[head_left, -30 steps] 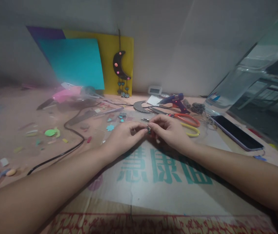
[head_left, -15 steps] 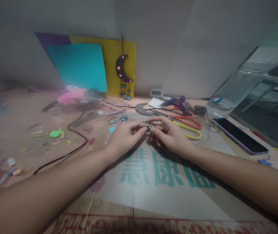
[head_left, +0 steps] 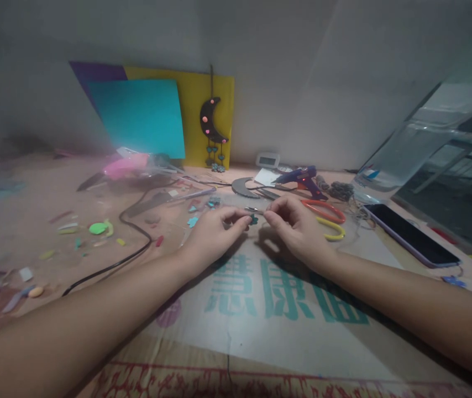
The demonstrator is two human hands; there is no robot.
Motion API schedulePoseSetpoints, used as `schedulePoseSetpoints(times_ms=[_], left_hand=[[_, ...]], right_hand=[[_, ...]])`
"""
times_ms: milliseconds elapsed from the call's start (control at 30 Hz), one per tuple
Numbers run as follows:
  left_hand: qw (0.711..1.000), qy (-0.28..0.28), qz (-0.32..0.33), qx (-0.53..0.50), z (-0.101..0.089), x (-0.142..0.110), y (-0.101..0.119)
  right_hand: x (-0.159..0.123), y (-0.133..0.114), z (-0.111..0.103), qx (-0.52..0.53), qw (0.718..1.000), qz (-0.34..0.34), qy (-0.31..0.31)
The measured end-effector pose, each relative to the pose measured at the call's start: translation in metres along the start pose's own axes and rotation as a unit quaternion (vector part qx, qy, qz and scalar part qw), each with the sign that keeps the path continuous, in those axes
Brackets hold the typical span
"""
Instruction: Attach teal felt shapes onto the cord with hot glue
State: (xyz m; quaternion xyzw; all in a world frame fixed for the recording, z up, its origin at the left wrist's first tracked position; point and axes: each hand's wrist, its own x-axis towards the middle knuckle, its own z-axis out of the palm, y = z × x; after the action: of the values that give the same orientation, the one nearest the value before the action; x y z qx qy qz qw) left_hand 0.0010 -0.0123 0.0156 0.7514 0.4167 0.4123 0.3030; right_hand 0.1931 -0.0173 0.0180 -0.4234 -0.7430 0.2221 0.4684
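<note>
My left hand (head_left: 215,232) pinches a small teal flower-shaped piece (head_left: 254,219) between thumb and fingers. Just to its right, my right hand (head_left: 292,224) is closed, thumb against fingertips; what it may hold is too small to make out. A short shiny metallic bit (head_left: 253,209) shows between the hands, close to the right fingertips; I cannot tell whether it is held. Scissors with orange and yellow handles (head_left: 330,211) lie partly hidden behind my right hand. Other teal pieces (head_left: 193,221) lie to the left of my left hand.
A grey crescent (head_left: 244,188), a glue gun (head_left: 304,179) and a small white digital display (head_left: 268,160) lie at the back. A phone (head_left: 412,235) rests on the right. A black cord (head_left: 130,257) crosses the left among clay scraps. A moon ornament (head_left: 209,121) hangs before yellow board.
My right hand has drawn slightly right, away from the left fingertips, leaving the teal flower piece in my left hand more exposed. The whole view has shifted slightly.
</note>
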Motion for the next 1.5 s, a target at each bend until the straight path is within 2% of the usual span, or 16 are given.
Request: schedulePoseSetpoints(times_ms=[100, 400, 467, 667, 967, 1167, 1500], left_hand=[[1.000, 0.000, 0.001, -0.005, 0.000, 0.000, 0.000], [1.000, 0.006, -0.006, -0.001, 0.000, 0.000, 0.001], [1.000, 0.007, -0.003, -0.003, 0.000, 0.000, 0.000], [1.000, 0.001, 0.004, -0.014, 0.000, -0.001, 0.003], [1.000, -0.005, 0.019, -0.008, -0.002, -0.001, 0.007], [0.999, 0.000, 0.041, -0.007, -0.001, -0.001, 0.003], [0.999, 0.002, 0.040, 0.012, 0.000, -0.001, 0.002]], right_hand=[[0.002, 0.001, 0.001, 0.018, 1.000, 0.002, 0.010], [0.000, -0.009, 0.002, -0.020, 0.999, 0.005, -0.038], [-0.001, -0.009, 0.003, 0.008, 0.999, 0.012, -0.049], [-0.002, -0.002, 0.006, 0.151, 0.979, 0.103, -0.090], [0.001, -0.004, 0.004, 0.240, 0.954, 0.119, -0.131], [0.003, -0.002, 0.003, 0.252, 0.943, 0.145, -0.160], [0.003, 0.001, 0.005, 0.249, 0.947, 0.140, -0.147]])
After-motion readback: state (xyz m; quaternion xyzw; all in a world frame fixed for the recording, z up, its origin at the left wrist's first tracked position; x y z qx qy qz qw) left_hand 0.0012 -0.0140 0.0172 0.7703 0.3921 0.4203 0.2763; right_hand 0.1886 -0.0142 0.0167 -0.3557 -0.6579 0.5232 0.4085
